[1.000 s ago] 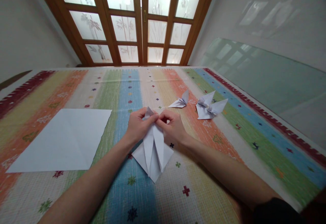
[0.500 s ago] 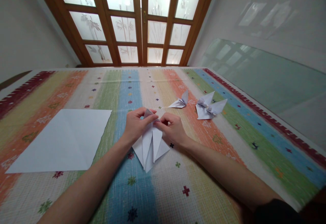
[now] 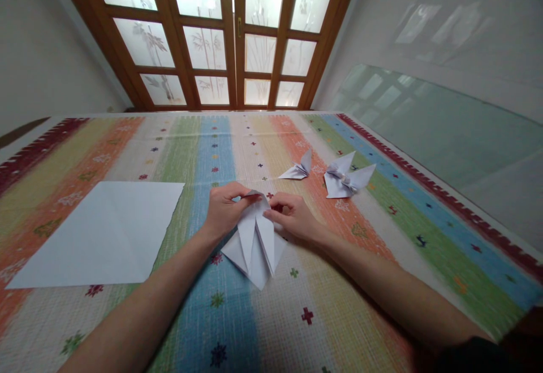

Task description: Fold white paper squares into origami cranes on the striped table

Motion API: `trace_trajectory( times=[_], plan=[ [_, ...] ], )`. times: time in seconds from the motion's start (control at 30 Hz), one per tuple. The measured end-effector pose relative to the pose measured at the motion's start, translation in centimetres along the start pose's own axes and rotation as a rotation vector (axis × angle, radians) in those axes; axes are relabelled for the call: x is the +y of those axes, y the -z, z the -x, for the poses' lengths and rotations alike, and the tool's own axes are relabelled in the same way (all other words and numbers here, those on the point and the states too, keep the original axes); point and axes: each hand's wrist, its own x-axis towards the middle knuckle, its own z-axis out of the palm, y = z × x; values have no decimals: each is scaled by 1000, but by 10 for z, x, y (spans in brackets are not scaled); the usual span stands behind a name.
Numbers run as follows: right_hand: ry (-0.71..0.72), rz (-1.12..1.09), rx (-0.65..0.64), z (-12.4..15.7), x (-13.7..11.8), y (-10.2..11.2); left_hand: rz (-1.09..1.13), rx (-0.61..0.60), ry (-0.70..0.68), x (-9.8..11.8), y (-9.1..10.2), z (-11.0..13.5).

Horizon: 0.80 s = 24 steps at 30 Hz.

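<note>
A partly folded white paper piece lies on the striped tablecloth, its point toward me. My left hand pinches its top edge from the left, fingers closed on the paper. My right hand pinches the same top edge from the right, thumb and fingers pressed together on a fold. The two hands nearly touch above the paper's far end.
A flat white sheet lies to the left. Two finished folded paper figures sit beyond my right hand: a small one and a larger one. A wooden glazed door stands past the table's far edge.
The folded paper has shifted slightly and its top tip has been bent down and flattened between my fingers. Both hands stayed on its far end.
</note>
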Motion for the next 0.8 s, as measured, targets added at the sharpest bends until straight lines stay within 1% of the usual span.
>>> trace_trajectory(
  times=[0.13, 0.2, 0.27, 0.33, 0.4, 0.5, 0.57, 0.63, 0.7, 0.8],
  plan=[
    [62, 162, 113, 1, 3, -6, 17, -99, -6, 1, 5, -1],
    [135, 240, 151, 1, 6, -6, -21, -165, 2, -1, 13, -2],
    [210, 299, 164, 1, 11, -4, -113, -236, -8, -7, 23, -1],
    [258, 347, 143, 1, 15, -2, -201, -297, -57, -14, 30, 2],
    [300, 396, 100, 2, 17, -1, -264, -370, -91, -20, 34, 8],
    [426, 495, 19, 2, 20, 0, -336, -485, -164, -27, 33, 16],
    [535, 570, -37, 3, 21, -1, -367, -558, -243, -29, 30, 20],
    [610, 645, -91, 4, 22, -1, -409, -619, -316, -30, 29, 23],
    [640, 701, -126, 5, 23, -2, -473, -660, -350, -30, 30, 25],
    [653, 736, -137, 7, 22, -4, -579, -707, -344, -27, 33, 29]
  ],
)
